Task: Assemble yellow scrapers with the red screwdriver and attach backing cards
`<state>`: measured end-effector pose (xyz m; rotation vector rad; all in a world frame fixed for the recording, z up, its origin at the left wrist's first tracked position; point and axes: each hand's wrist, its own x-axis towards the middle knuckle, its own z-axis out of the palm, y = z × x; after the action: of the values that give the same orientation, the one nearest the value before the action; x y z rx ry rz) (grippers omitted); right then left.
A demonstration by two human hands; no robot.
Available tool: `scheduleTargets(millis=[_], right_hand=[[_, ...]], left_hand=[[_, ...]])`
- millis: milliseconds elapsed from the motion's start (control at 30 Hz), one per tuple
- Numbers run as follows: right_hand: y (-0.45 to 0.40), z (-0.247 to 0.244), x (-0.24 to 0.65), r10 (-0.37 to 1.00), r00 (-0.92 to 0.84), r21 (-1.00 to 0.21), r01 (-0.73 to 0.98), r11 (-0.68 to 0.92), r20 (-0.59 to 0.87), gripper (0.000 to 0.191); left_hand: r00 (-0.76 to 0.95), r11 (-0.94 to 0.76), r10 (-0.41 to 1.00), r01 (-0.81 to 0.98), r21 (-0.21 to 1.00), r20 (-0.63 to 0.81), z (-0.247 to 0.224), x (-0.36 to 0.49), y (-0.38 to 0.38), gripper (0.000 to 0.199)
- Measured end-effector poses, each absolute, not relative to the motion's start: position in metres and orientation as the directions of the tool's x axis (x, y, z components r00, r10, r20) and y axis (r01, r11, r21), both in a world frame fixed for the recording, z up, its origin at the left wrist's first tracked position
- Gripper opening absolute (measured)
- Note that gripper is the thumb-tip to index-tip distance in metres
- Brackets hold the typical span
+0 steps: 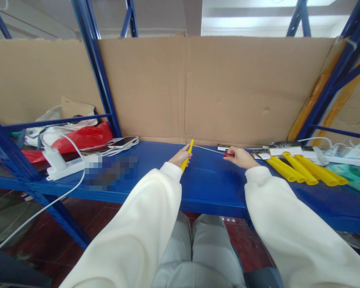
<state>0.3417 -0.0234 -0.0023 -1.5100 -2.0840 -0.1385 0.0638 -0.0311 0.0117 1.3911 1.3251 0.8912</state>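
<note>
My left hand (180,157) is closed around a yellow tube-like piece (187,157), which tilts upward near the middle of the blue shelf (214,176). To the right, my right hand (239,157) pinches a small red piece (229,155). A thin metal rod (208,149) runs between the red piece and the top of the yellow one; whether it touches the yellow piece is too small to tell. Several yellow tubes (306,170) lie side by side on the shelf, right of my right hand.
Cardboard (228,88) stands behind the shelf. At the left are a white power strip (69,168), a phone (125,142), cables and a red bag (87,138). A green packet (354,178) and white adapters lie far right. Blue posts rise on both sides.
</note>
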Motion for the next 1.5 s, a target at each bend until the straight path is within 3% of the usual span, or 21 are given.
scheduleTargets(millis=[167,300,600,833,1067,1233,1367,1500], right_hand=[[-0.0220,-0.0018,0.3404,0.859,-0.281,-0.277,0.864,0.420,0.428,0.015],[-0.0191,-0.0060,0.3403,0.872,-0.228,-0.340,0.854,0.393,0.433,0.020],[-0.0176,-0.0060,0.3435,0.848,-0.281,-0.235,0.878,0.416,0.450,0.017],[-0.0175,-0.0074,0.3422,0.850,-0.237,-0.338,0.841,0.422,0.469,0.019],[-0.0226,-0.0035,0.3408,0.871,-0.201,-0.284,0.892,0.352,0.449,0.018],[-0.0201,-0.0039,0.3382,0.874,-0.287,-0.327,0.844,0.424,0.392,0.017],[-0.0158,-0.0084,0.3397,0.867,-0.264,-0.392,0.809,0.438,0.422,0.020],[-0.0163,-0.0084,0.3421,0.856,-0.249,-0.336,0.842,0.423,0.453,0.020]], left_hand=[[0.119,0.087,0.986,0.257,0.963,-0.120,0.0130,0.0646,-0.0325,0.075],[0.116,0.088,0.986,0.257,0.962,-0.121,0.0138,0.0653,-0.0347,0.075],[0.136,0.077,0.984,0.251,0.965,-0.114,0.0110,0.0642,-0.0312,0.074],[0.127,0.074,0.986,0.252,0.965,-0.108,0.0095,0.0647,-0.0299,0.075],[0.129,0.070,0.986,0.263,0.962,-0.107,0.0114,0.0653,-0.0311,0.075],[0.126,0.061,0.987,0.263,0.963,-0.096,0.0100,0.0649,-0.0303,0.073],[0.126,0.053,0.988,0.274,0.960,-0.091,0.0086,0.0648,-0.0292,0.074],[0.126,0.054,0.988,0.276,0.959,-0.092,0.0087,0.0646,-0.0290,0.074]])
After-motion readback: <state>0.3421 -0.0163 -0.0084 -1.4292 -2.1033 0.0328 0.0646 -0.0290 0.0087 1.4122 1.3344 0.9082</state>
